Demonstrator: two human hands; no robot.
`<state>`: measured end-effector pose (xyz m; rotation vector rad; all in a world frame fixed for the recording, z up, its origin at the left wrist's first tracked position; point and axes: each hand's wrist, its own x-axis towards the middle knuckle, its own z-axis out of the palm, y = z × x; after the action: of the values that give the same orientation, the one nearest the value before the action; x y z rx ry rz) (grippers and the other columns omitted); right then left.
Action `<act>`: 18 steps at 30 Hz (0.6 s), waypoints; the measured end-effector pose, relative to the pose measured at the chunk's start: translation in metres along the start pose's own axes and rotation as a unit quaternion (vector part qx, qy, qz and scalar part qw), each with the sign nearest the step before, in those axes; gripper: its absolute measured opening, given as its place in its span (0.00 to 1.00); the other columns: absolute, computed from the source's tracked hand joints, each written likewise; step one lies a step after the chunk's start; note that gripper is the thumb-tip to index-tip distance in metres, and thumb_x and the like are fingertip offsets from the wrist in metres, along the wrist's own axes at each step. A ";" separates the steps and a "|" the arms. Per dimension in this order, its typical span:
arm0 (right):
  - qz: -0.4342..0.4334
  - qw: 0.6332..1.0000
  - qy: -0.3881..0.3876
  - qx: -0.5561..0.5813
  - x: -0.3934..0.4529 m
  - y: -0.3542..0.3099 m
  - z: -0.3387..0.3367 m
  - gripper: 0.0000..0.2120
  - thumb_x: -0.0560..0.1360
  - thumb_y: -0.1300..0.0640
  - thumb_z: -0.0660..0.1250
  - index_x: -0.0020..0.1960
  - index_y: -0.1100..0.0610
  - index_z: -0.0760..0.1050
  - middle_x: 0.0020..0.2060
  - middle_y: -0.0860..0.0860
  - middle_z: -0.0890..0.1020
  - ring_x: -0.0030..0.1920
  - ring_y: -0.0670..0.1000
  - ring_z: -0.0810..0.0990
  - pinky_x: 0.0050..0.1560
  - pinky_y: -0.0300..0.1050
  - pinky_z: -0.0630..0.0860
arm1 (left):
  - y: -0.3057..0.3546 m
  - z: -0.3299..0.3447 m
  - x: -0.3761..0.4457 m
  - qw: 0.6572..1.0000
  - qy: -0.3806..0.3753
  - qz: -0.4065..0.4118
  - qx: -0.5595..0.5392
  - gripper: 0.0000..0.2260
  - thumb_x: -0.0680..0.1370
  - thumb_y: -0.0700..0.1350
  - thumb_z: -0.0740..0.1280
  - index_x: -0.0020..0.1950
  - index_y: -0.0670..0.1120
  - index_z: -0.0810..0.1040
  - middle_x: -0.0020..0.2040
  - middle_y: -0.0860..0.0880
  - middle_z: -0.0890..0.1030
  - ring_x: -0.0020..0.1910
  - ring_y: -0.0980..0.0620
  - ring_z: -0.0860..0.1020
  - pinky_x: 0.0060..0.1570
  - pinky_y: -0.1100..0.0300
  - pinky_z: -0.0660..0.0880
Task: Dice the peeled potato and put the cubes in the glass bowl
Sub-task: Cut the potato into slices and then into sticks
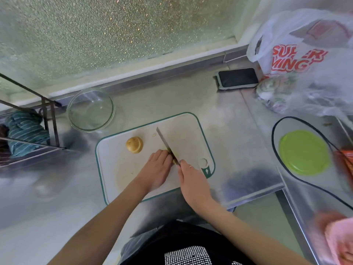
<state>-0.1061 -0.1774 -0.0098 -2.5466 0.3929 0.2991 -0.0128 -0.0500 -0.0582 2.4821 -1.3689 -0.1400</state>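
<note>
Surface: steel table (191, 96), white cutting board (118, 169) at centre.
Glass bowl (91, 109): 10 o'clock of board, holding no cubes.
Potato piece (134, 144): board's left part.
Left hand (155, 170): fingers curled over a mostly hidden potato piece.
Right hand (193, 178): gripping knife (165, 142), blade pointing 11 o'clock.
Phone (237, 77): 1 o'clock.

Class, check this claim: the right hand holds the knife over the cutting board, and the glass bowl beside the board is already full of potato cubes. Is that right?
Not quite. In the head view the right hand does hold the knife over the cutting board, but the glass bowl beside it holds no cubes yet.
</note>
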 end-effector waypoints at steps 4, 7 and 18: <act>-0.005 0.998 0.036 -0.042 0.002 -0.001 0.003 0.17 0.81 0.50 0.49 0.53 0.57 0.74 0.33 0.52 0.81 0.32 0.54 0.81 0.29 0.44 0.72 | 0.000 -0.002 0.001 1.000 -0.001 0.004 -0.001 0.07 0.76 0.43 0.56 0.50 0.42 0.68 0.45 0.42 0.76 0.43 0.46 0.66 0.44 0.57 0.62; -0.009 1.000 0.015 -0.026 0.000 -0.005 0.000 0.16 0.82 0.52 0.51 0.61 0.58 0.71 0.42 0.55 0.82 0.40 0.56 0.82 0.36 0.48 0.73 | 0.000 -0.001 0.001 1.000 -0.011 0.000 -0.002 0.07 0.76 0.43 0.56 0.50 0.42 0.68 0.44 0.42 0.76 0.43 0.46 0.66 0.44 0.56 0.62; 0.051 0.997 -0.041 -0.046 0.006 -0.006 0.015 0.16 0.83 0.50 0.45 0.62 0.55 0.66 0.50 0.55 0.81 0.50 0.56 0.80 0.48 0.49 0.73 | 0.000 0.000 -0.001 0.999 -0.031 -0.012 -0.012 0.08 0.76 0.43 0.54 0.53 0.42 0.68 0.48 0.42 0.75 0.45 0.46 0.67 0.45 0.57 0.63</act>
<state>-0.1009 -0.1660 -0.0210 -2.5975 0.4890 0.4686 -0.0131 -0.0493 -0.0578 2.4945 -1.3530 -0.2388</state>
